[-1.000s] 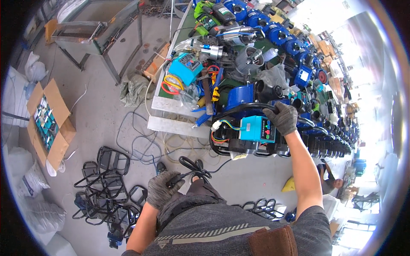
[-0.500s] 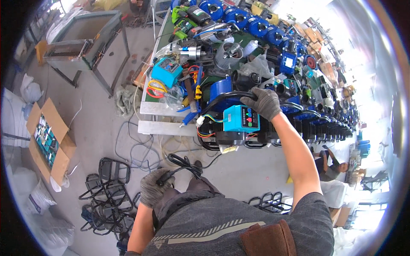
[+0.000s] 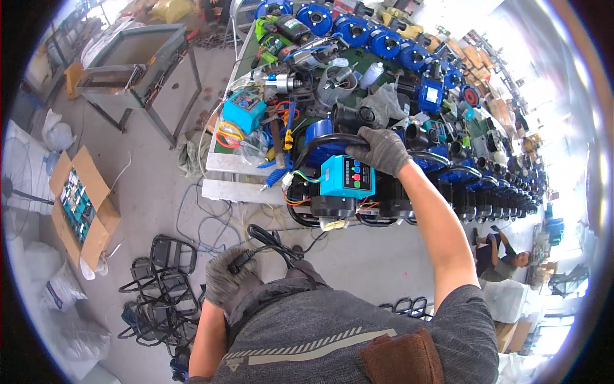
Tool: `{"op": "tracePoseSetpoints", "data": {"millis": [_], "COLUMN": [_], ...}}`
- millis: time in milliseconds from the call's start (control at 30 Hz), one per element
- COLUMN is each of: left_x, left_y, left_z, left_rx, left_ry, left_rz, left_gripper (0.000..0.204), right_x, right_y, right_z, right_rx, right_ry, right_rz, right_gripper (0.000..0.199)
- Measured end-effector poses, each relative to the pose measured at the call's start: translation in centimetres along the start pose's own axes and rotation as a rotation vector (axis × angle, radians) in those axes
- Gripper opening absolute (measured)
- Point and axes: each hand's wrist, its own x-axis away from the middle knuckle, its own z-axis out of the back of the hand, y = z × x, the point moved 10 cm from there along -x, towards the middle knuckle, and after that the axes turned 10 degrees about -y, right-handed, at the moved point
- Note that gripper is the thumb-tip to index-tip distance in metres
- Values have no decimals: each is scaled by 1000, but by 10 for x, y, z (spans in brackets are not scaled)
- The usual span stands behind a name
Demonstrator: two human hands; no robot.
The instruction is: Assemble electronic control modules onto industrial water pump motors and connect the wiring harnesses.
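Note:
My left hand (image 3: 225, 279), in a grey glove, is closed around the plug end of a black power cord (image 3: 276, 244) beside my thigh. The cord's coils hang between that hand and a motor unit at the bench edge. On this unit, a bright blue control box (image 3: 346, 176) with coloured buttons sits above a black motor base (image 3: 334, 206). Loose coloured wires and a white connector (image 3: 288, 180) stick out on its left. My gloved right hand (image 3: 385, 152) wraps over the black tube handle (image 3: 329, 142) behind the box.
Similar blue-and-black units (image 3: 473, 176) line the bench edge to the right. Tools, a hammer (image 3: 277, 137) and another blue box (image 3: 244, 111) crowd the bench. Black frames (image 3: 157, 297) and an open carton (image 3: 102, 225) stand on the floor at left. A co-worker (image 3: 505, 259) is at far right.
The view has shifted slightly, so the bench and control box appear a little farther left. Both hands keep their holds on the cord and the handle.

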Motion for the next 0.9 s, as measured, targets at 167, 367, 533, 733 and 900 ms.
{"op": "tracePoseSetpoints", "data": {"millis": [167,367,533,733,900], "left_x": [-1,2,3,7,13], "left_y": [8,18,20,16,19], "left_z": [-6,-10,-12,-14,-13], "left_rx": [35,0,-3,60,-24], "left_ry": [15,21,30,39,51], "left_rz": [-12,-17,-37,-48,-61], "left_gripper": [30,28,28,31,34], "right_x": [2,2,1,1,2], "right_y": [0,1,2,2,1], "right_z": [2,1,-1,1,2], "right_rx": [31,56,77,34,57], "right_ry": [37,50,38,44,80], "right_rz": [52,82,56,59,71], "right_gripper": [57,57,56,54,52]}}
